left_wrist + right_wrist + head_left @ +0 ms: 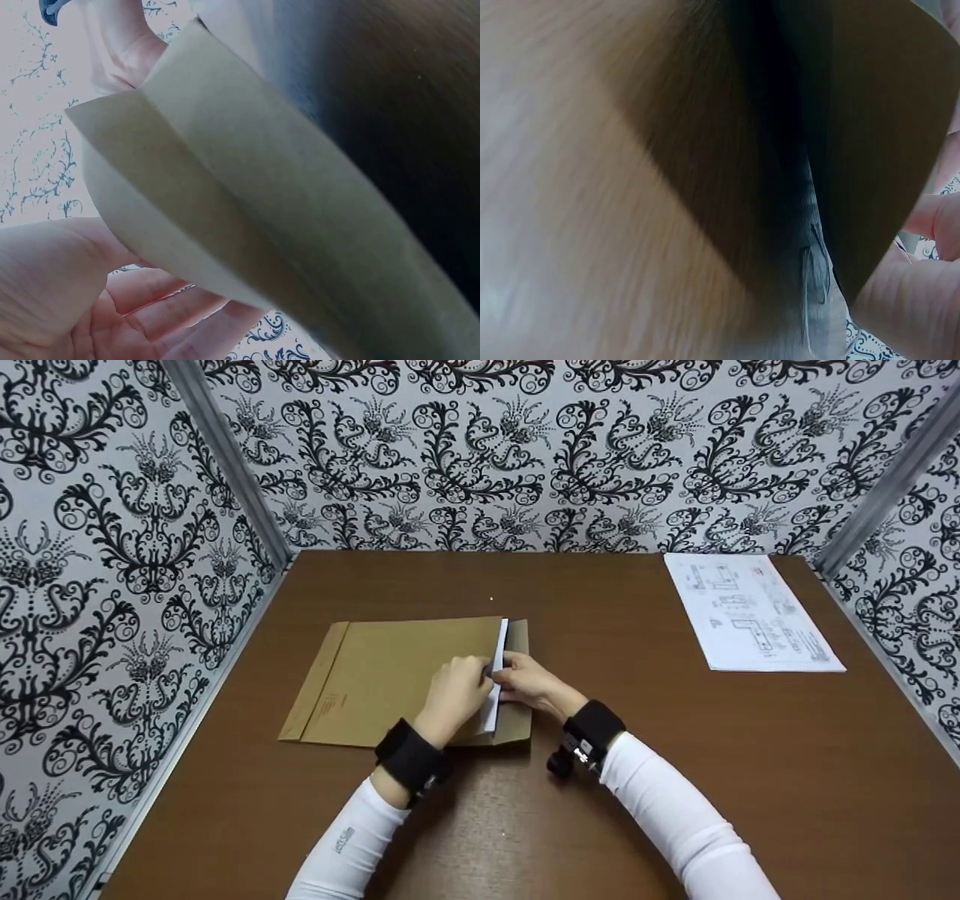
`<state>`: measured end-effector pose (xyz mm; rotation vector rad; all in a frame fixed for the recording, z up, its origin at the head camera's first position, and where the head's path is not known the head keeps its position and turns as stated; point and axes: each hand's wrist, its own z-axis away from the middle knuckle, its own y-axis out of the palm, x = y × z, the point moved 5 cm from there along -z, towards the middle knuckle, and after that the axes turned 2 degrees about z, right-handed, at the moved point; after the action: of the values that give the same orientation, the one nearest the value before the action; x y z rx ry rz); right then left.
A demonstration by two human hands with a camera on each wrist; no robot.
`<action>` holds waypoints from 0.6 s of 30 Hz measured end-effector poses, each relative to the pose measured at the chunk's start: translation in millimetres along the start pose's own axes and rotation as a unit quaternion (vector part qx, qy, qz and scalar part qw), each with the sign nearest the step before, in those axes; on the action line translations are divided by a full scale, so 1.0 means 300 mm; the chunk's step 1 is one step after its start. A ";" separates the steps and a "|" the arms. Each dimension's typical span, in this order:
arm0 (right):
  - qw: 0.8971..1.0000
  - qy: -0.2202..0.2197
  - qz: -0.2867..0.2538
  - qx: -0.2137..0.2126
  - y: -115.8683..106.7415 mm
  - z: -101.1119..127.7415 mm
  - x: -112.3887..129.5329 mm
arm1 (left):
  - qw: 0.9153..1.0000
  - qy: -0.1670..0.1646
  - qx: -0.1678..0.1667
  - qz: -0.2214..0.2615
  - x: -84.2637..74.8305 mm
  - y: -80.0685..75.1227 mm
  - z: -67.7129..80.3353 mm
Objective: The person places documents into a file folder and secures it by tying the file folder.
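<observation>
A large brown envelope [390, 675] lies flat on the brown table [600, 780], its open end to the right. A white sheet [496, 682] stands on edge at that opening, between my two hands. My left hand [457, 690] pinches the envelope's upper layer at the mouth; in the left wrist view its thumb and fingers [112, 315] lie either side of the brown paper [247, 202]. My right hand [529, 682] holds the envelope's flap [877, 135], fingers [930, 217] at its edge, with the white sheet [817, 300] just under it.
A printed white sheet with diagrams [750, 611] lies at the table's far right. Patterned black-and-white walls [480, 450] close in the table on the left, back and right.
</observation>
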<state>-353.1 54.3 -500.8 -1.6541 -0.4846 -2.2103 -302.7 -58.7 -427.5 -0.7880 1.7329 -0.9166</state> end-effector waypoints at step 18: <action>1.000 0.020 -0.004 -0.003 0.037 -0.024 -0.012 | 1.000 -0.013 0.016 0.022 0.011 -0.002 0.005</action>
<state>-353.0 41.4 -505.3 -1.6117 -0.4751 -2.2485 -302.2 -62.0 -428.9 -0.7359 1.7012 -0.8990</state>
